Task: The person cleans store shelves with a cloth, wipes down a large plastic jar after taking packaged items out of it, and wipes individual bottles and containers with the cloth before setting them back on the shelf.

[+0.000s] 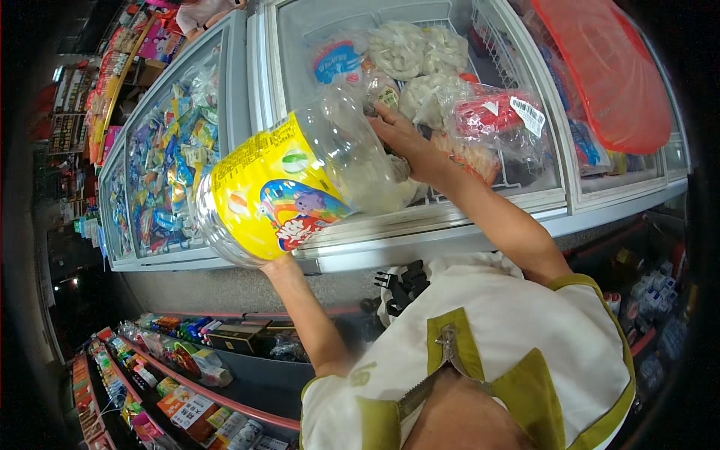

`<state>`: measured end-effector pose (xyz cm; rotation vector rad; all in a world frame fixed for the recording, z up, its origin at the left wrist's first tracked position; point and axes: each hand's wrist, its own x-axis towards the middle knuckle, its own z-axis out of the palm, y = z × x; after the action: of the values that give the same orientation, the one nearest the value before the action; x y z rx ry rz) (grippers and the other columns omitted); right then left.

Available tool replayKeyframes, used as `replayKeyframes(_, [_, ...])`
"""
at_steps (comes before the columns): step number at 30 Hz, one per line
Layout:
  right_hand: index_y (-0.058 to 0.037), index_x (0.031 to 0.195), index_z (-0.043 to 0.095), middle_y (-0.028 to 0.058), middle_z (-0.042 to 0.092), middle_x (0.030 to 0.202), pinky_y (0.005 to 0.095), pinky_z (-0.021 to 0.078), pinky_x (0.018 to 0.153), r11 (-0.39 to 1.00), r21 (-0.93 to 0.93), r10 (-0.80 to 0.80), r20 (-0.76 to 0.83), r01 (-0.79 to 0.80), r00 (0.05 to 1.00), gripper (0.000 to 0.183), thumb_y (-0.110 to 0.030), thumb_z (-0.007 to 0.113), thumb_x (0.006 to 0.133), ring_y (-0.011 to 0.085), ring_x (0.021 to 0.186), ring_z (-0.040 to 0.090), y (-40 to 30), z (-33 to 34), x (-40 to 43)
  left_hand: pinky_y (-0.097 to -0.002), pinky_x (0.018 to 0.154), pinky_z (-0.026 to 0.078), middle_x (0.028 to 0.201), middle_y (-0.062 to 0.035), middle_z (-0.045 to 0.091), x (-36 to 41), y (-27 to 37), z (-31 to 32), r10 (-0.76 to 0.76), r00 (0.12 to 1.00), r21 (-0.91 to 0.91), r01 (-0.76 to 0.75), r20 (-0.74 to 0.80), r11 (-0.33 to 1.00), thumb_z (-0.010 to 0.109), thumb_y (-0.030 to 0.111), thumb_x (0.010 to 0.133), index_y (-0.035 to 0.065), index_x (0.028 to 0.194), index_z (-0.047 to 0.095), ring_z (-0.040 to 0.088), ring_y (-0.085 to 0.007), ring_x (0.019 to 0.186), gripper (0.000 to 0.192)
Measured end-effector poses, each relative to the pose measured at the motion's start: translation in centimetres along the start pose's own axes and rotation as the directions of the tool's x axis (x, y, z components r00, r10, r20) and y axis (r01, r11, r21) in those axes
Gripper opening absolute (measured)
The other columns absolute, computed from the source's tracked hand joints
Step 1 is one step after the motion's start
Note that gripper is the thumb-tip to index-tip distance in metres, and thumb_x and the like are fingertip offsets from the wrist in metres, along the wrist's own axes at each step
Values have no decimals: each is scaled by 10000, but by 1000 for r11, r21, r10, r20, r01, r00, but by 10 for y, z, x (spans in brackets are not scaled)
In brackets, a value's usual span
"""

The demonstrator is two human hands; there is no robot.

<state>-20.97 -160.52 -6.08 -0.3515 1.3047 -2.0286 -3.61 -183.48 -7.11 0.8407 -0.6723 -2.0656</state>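
Observation:
A large clear plastic jar (281, 191) with a yellow label lies tilted over the front edge of a chest freezer. My left hand (278, 264) is at its lower left end, mostly hidden behind the jar, so its grip cannot be made out. My right hand (402, 138) is at the jar's upper right end, fingers bent beside a small clear package with a label (385, 95); what the fingers hold is unclear. Around them in the freezer lie bags of pale round food (396, 49), a red package in clear plastic (486, 115) and a blue and red bag (337, 61).
The freezer's metal frame (444, 216) runs in front of me. Another freezer (174, 152) with colourful packets stands at left. A red plastic basket or lid (613, 79) lies on the glass at right. Stocked shelves (225, 388) are at lower left. A person (202, 14) is at the top left.

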Motion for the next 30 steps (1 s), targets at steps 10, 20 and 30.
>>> replayKeyframes(10, [-57, 1291, 510, 30, 564, 1201, 254, 393, 965, 965, -17, 259, -73, -261, 963, 418, -172, 555, 892, 106, 1107, 508, 15, -10, -68, -455, 992, 426, 1280, -120, 547, 64, -7, -25, 401, 767, 607, -642, 501, 469, 636, 355, 835, 23, 1305, 483, 540, -285, 1139, 595])
replayKeyframes(20, [-1, 1344, 445, 61, 550, 1232, 256, 389, 946, 971, -229, -18, -352, -67, 936, 504, -184, 577, 893, 114, 1104, 500, -43, -28, -112, -416, 1032, 394, 1328, -204, 509, -49, -13, 105, 374, 688, 324, -661, 621, 677, 394, -55, 724, -65, 1235, 543, 474, -298, 1256, 532])
replayKeyframes(30, [-15, 1317, 439, 106, 565, 1189, 304, 473, 874, 748, -529, -409, 109, 401, 906, 569, -193, 664, 825, 162, 1036, 587, -92, 8, -112, -396, 1022, 377, 1284, -196, 559, -89, -31, 130, 248, 299, 286, -954, 921, 91, 414, -130, 712, -10, 1167, 619, 520, -338, 1209, 514])
